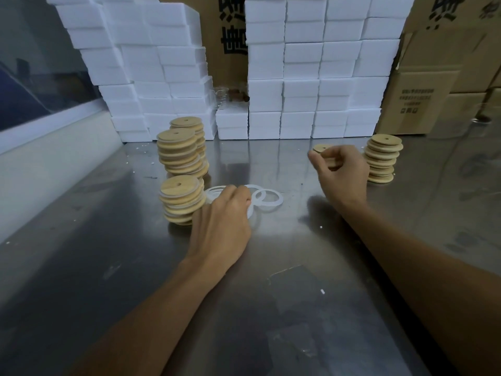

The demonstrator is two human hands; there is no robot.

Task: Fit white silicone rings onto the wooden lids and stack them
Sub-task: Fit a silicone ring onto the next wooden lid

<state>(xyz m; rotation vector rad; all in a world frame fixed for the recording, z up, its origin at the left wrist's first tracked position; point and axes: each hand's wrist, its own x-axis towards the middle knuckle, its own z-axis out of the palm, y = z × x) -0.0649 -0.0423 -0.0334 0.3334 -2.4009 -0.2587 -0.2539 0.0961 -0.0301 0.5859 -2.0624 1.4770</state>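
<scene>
Wooden lid [324, 154] sits pinched in the right hand [342, 169], lifted beside the bare stack [382, 158], probably awaiting its seal. Left hand [226, 213] curls fingertips onto the loose white rings [268, 199] on the steel table [298, 294], picking one beside the finished stacks [182, 202].

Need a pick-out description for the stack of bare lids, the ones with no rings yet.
Start at the steel table and go to its far right, below the cardboard boxes. The bare-lid stack stands alone there, just right of the right hand. Unlike the three stacks on the left, it shows no white ring edges between its wooden discs.
</scene>
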